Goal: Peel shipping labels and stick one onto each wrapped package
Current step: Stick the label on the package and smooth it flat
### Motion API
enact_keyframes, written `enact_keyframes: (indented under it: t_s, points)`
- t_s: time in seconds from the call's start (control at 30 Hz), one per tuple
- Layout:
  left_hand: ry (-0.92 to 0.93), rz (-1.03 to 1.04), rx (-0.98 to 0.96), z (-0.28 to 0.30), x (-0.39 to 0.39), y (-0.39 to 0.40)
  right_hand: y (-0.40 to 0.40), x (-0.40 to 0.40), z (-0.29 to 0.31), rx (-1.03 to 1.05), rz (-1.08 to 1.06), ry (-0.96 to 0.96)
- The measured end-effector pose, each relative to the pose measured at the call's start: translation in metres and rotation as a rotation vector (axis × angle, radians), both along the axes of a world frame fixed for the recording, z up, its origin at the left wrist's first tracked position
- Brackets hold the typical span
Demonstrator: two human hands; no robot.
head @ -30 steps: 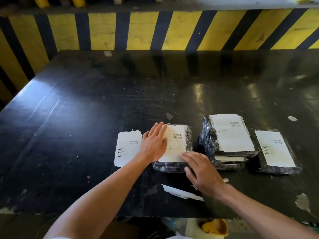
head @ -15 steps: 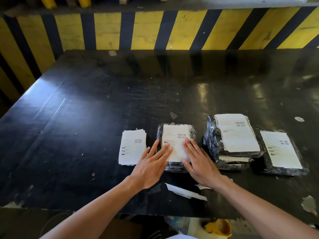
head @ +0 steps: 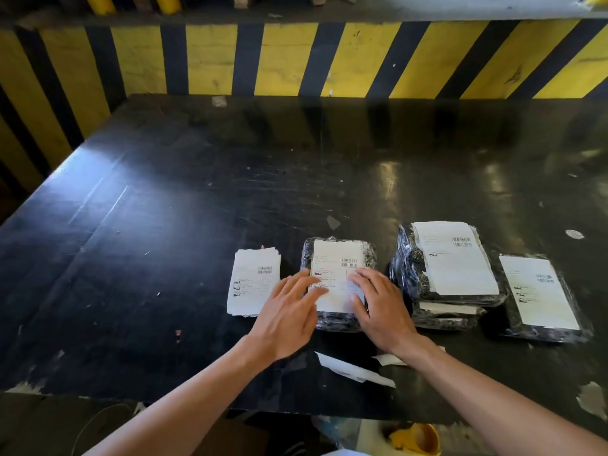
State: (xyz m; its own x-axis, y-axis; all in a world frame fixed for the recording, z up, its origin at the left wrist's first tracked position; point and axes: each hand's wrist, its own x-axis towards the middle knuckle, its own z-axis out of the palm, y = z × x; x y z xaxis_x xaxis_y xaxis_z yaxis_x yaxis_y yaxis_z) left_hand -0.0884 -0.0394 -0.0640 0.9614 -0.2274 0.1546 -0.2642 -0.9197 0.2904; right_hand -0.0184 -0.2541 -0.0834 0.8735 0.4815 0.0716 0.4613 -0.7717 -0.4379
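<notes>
Four wrapped packages are visible on the counter point(head: 164, 225), and each visible top carries a white label. The centre package point(head: 339, 284) lies between the label stack point(head: 253, 281) on its left and the two-high pile point(head: 447, 268) on its right; the far-right package point(head: 543, 297) lies just beside that pile. The lower package of the pile shows only a strip of white at its near edge, so its label cannot be confirmed in full. Both hands rest flat on the centre package's label point(head: 335, 261): the left hand point(head: 286, 317) has its grip spread, fingers straight across the label's left edge, and the right hand point(head: 378, 307) has its grip spread likewise over the label's right edge; neither pinches anything. Judged from this, the current step is smoothing down the fourth label, and no unlabelled package is in view. The stack still holds unused labels. Torn backing strips point(head: 355, 370) lie at the near counter edge. Compared with the earlier frames, the left hand has moved from the label's upper left down toward its lower edge, and the right hand has advanced from the package's near corner onto the label face.
</notes>
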Motion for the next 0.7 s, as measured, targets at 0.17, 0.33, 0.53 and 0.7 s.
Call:
enact_keyframes:
  t_s: [0.17, 0.33, 0.53, 0.7]
  points:
    - [0.141, 0.077, 0.021, -0.003, 0.058, -0.019, 0.016, 0.033, 0.015, -0.155, 0.056, 0.045]
    - [0.162, 0.086, 0.139, -0.02, 0.065, -0.022, 0.014, 0.044, 0.016, -0.38, 0.122, 0.032]
    - [0.135, 0.094, 0.111, -0.027, 0.067, -0.022, 0.002, 0.016, 0.014, -0.356, 0.062, 0.049]
    - [0.118, 0.09, 0.081, -0.033, 0.068, -0.02, 0.006, 0.012, 0.024, -0.35, 0.076, 0.066]
